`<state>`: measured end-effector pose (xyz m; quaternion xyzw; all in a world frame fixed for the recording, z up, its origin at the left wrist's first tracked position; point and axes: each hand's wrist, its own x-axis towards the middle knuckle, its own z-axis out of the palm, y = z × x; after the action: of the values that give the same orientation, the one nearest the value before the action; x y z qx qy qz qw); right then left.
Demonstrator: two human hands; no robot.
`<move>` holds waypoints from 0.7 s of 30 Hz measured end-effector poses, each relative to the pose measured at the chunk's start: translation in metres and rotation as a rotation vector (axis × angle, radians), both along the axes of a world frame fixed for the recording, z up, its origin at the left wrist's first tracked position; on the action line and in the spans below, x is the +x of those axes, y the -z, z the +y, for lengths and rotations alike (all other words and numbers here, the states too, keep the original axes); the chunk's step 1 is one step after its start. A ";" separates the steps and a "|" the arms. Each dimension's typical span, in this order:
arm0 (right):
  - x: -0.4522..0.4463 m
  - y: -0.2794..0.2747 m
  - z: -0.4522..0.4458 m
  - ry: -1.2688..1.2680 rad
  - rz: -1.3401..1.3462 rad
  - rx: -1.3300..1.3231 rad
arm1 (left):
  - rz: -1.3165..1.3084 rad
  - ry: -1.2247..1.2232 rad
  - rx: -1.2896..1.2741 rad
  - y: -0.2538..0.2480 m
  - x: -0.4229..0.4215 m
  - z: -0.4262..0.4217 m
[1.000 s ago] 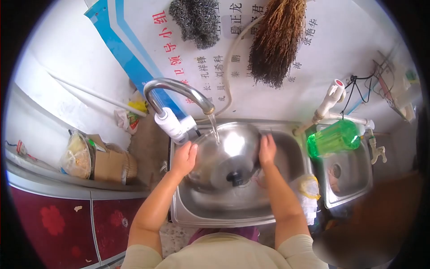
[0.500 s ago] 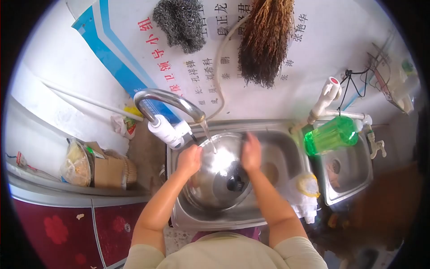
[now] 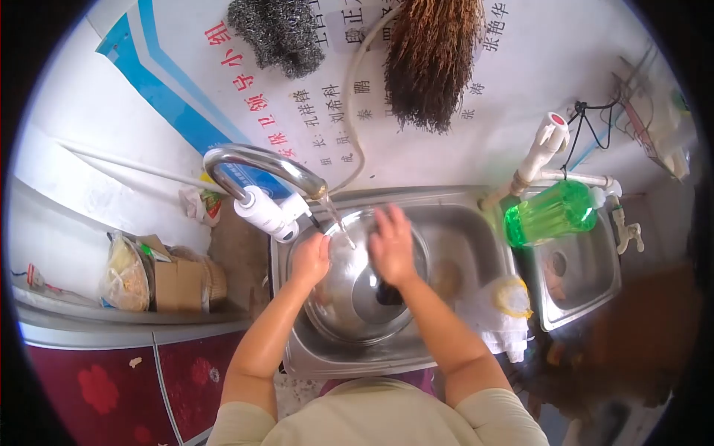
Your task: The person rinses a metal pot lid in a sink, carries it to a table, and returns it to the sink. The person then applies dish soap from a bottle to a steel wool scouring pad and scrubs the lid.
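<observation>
A shiny round metal pot lid [image 3: 338, 297] with a black knob lies tilted in the larger sink basin [image 3: 476, 245]. My left hand [image 3: 310, 258] is closed on its upper left rim. Fingers apart and slightly blurred, my right hand [image 3: 392, 249] is over the lid's upper right side, just above the knob, which it and the wrist partly hide. Whether the palm touches the metal I cannot tell. From the curved faucet [image 3: 264, 157], water [image 3: 338, 223] runs onto the lid between my hands.
A green bottle [image 3: 550, 214] hangs over the smaller sink [image 3: 576, 279] by a white tap [image 3: 550, 137]. A white cloth [image 3: 502, 327] lies over the sink's right edge. Steel wool [image 3: 279, 33] and a brush [image 3: 431, 67] hang above. A cardboard box [image 3: 178, 286] stands left.
My right hand has moved from the lid's right edge inward and up over its surface, with the fingers now spread. My left hand stays at the rim. The view has shifted slightly.
</observation>
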<state>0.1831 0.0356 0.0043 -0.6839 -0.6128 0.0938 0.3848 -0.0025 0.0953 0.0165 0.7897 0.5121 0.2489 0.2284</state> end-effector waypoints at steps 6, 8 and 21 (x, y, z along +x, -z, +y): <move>0.038 0.076 -0.031 0.473 0.443 -0.144 | 0.008 -0.049 0.016 0.006 0.003 0.000; 0.019 0.081 -0.047 0.454 0.464 -0.099 | 0.039 -0.075 0.014 0.001 0.006 -0.003; 0.046 0.126 -0.074 0.246 0.634 -0.159 | 0.138 -0.100 0.014 -0.001 0.007 -0.003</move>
<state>0.2291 -0.0380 -0.1213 -0.7174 -0.3664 0.3019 0.5098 0.0048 0.0927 0.0175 0.7802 0.5635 0.2084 0.1742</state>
